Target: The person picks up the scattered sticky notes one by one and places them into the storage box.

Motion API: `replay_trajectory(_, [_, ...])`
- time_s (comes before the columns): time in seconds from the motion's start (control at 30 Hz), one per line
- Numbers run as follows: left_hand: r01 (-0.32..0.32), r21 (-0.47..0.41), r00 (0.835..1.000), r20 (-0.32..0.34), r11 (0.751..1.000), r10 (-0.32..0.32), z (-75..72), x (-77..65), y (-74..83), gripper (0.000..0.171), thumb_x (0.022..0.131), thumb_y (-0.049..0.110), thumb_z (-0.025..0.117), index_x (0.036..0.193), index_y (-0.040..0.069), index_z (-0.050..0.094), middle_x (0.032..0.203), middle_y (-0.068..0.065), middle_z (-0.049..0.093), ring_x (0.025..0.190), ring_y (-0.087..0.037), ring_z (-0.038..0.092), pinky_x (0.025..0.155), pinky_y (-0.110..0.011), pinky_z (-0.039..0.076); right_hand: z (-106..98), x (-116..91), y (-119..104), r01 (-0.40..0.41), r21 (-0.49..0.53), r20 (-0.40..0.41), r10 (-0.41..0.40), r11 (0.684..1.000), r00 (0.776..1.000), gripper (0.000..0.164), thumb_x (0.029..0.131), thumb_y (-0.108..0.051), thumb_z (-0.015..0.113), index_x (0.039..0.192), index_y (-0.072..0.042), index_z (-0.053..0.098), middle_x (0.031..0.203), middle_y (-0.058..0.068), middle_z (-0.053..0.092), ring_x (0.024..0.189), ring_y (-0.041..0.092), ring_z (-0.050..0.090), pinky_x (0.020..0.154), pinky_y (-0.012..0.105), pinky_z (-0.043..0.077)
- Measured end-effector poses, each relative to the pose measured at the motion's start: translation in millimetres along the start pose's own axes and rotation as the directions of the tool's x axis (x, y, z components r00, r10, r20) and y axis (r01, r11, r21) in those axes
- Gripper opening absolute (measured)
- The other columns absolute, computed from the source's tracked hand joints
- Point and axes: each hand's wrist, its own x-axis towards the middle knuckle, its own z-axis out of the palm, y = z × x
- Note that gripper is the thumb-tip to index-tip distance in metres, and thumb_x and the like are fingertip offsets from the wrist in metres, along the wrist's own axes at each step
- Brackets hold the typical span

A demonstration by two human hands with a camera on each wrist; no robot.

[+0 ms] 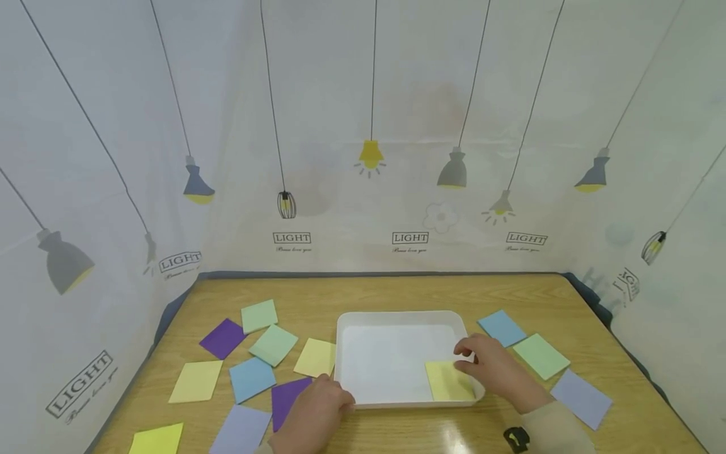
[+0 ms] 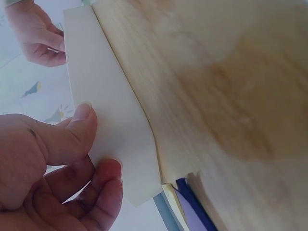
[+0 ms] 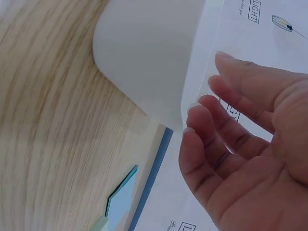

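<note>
A white rectangular tray (image 1: 386,403) stands in the middle of the wooden table. My left hand (image 1: 319,410) is at its front left corner; in the left wrist view the thumb (image 2: 83,113) and curled fingers pinch the tray's wall (image 2: 113,125). A yellow paper square (image 1: 445,381) lies inside the tray at the front right. Just over that square's back right part is my right hand (image 1: 493,369), fingers loosely bent. Thumb and fingers (image 3: 195,120) stand apart with nothing between them in the right wrist view, above the tray's wall (image 3: 144,57).
Left of the tray lie several paper squares, among them purple (image 1: 223,338), green (image 1: 273,345), blue (image 1: 252,380) and yellow (image 1: 195,381). To its right lie blue (image 1: 502,328), green (image 1: 541,356) and lavender (image 1: 581,398) squares. A lamp-print curtain (image 1: 351,94) surrounds the table.
</note>
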Motion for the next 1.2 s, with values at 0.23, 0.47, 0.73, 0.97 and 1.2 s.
replay_trajectory(0.23, [-0.005, 0.01, 1.0, 0.009, 1.0, 0.005, -0.6, -1.1, 0.4, 0.006, 0.074, 0.015, 0.071, 0.076, 0.019, 0.074, 0.066, 0.011, 0.063, 0.064, -0.004, 0.042, 0.059, -0.021, 0.042, -9, -9, 3, -0.053, 0.006, 0.0, 0.053, 0.999, 0.999, 0.021, 0.084, -0.02, 0.065, 0.101, -0.009, 0.064, 0.095, 0.005, 0.061, 0.073, 0.013, 0.049, 0.066, 0.034, 0.047])
replay_trajectory(0.47, [-0.003, 0.014, 1.0, 0.012, 1.0, 0.003, -0.8, -1.0, 1.0, 0.005, 0.074, 0.017, 0.071, 0.076, 0.019, 0.074, 0.066, 0.011, 0.062, 0.064, -0.004, 0.041, 0.059, -0.021, 0.041, -16, -15, 25, -0.1, -0.035, -0.027, 0.099, 0.994, 0.995, 0.024, 0.083, -0.023, 0.065, 0.102, -0.01, 0.064, 0.099, 0.008, 0.061, 0.083, 0.017, 0.052, 0.072, 0.039, 0.049])
replay_trajectory(0.73, [0.007, 0.019, 1.0, 0.015, 1.0, -0.008, -1.3, 0.0, 1.1, 0.005, 0.074, 0.017, 0.071, 0.075, 0.02, 0.074, 0.065, 0.011, 0.062, 0.063, -0.004, 0.04, 0.058, -0.021, 0.041, -19, -19, 62, -0.186, -0.054, -0.034, 0.184, 0.981, 0.982, 0.037, 0.084, -0.034, 0.064, 0.109, -0.007, 0.061, 0.106, 0.014, 0.062, 0.091, 0.027, 0.056, 0.074, 0.046, 0.05])
replay_trajectory(0.97, [0.021, 0.017, 1.0, 0.021, 1.0, -0.021, 0.4, -1.4, 0.2, 0.01, 0.072, 0.012, 0.07, 0.076, 0.02, 0.074, 0.066, 0.01, 0.062, 0.066, -0.006, 0.041, 0.059, -0.022, 0.042, -24, -23, 84, -0.214, -0.105, -0.05, 0.209, 0.971, 0.977, 0.042, 0.085, -0.035, 0.062, 0.109, -0.001, 0.06, 0.106, 0.021, 0.062, 0.097, 0.037, 0.055, 0.077, 0.051, 0.048])
replay_trajectory(1.2, [0.023, 0.012, 1.0, 0.013, 1.0, -0.023, 0.4, -0.8, 0.9, 0.017, 0.068, 0.005, 0.07, 0.073, 0.02, 0.074, 0.065, 0.009, 0.062, 0.064, -0.006, 0.04, 0.058, -0.022, 0.041, -26, -28, 94, -0.233, -0.134, -0.079, 0.224, 0.963, 0.971, 0.045, 0.09, -0.036, 0.055, 0.111, 0.004, 0.058, 0.109, 0.025, 0.059, 0.1, 0.041, 0.052, 0.08, 0.055, 0.046])
